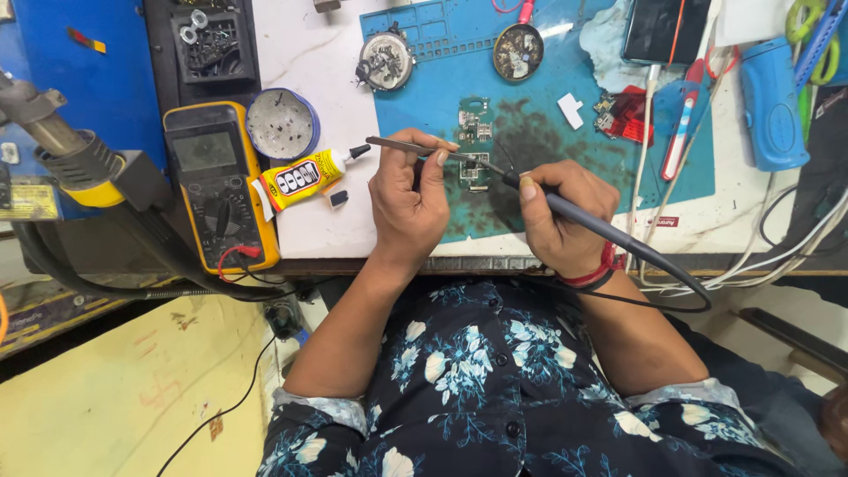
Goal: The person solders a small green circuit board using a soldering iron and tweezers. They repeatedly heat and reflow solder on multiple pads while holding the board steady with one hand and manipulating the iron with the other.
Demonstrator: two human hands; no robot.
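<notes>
From the head camera we see a white bench carrying a stained blue work mat. Our left hand pinches tweezers with closed fingers; our right hand wraps a soldering iron. Both tips meet over a small green circuit board on the mat. A yellow multimeter and glue tube lie left.

Tweezers: slim, metallic, lying near-horizontal, tips on the small circuit board. Soldering iron: dark handle, tilted, tip at the same board, cable trailing right. The board is green and lies flat on the blue mat.
</notes>
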